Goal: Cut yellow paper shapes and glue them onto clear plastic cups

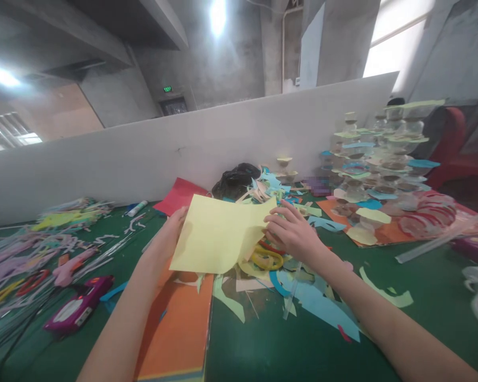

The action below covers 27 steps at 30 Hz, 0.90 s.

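A pale yellow sheet of paper (pixel 219 233) is held up over the table between both hands, its right side bending. My left hand (pixel 171 228) grips the sheet's left edge, its fingers partly behind the paper. On the right edge, my right hand (pixel 292 231) is closed with the fingertips against the paper. Below the sheet lies a stack of orange paper (pixel 179 329), partly covered by it. A yellow ring-shaped handle (pixel 269 259) shows among paper scraps just under my right hand. Behind the sheet lies red paper (pixel 179 193).
Blue offcuts (pixel 322 302) litter the green table (pixel 247 350). At right rise stacked clear cups (pixel 396 164) with paper pieces between them. A pink glue gun (pixel 71 265), a purple device (pixel 79 307) and cables lie left. A black plastic bag (pixel 235 178) sits near the white partition (pixel 143 154).
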### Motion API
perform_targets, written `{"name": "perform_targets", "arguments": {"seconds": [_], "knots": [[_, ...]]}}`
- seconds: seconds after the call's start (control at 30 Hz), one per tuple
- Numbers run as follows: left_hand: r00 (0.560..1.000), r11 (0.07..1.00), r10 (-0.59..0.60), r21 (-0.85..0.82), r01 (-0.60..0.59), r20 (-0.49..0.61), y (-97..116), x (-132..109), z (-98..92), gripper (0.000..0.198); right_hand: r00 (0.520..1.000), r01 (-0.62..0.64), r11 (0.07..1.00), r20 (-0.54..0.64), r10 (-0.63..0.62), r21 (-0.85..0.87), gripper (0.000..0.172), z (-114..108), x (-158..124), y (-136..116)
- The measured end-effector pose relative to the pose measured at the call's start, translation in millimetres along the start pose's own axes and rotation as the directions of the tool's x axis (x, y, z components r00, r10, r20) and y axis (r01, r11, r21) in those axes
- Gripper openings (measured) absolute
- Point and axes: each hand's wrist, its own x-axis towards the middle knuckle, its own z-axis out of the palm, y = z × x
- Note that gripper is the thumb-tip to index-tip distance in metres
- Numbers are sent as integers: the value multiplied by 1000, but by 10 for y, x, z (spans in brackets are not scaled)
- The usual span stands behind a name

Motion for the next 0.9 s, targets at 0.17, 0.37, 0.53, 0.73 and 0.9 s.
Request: {"name": "perform_targets", "arguments": {"seconds": [0.17, 0.37, 0.53, 0.73, 0.9], "knots": [[987, 989, -90, -104, 104, 130, 111, -32, -18, 32, 949, -295, 955, -100, 298, 37, 30, 20, -18, 35], [970, 969, -107, -195, 150, 218, 206, -36, -107, 48, 706, -636, 744, -235, 668, 206, 30, 23, -64, 75], [934, 953, -143, -209, 219, 328, 190, -71, -64, 48, 582, -619, 688, -367, 726, 378, 33, -39, -12, 121], [924, 953, -187, -167, 253, 334, 186, -268, 297, 63, 614, -360, 871, -619, 490, 333, 14, -191, 27, -21], [893, 913, -124, -302, 274, 433, 50, -349, 476, 62, 877, 292, 954, -414, -242, 61, 12, -342, 102, -338]]}}
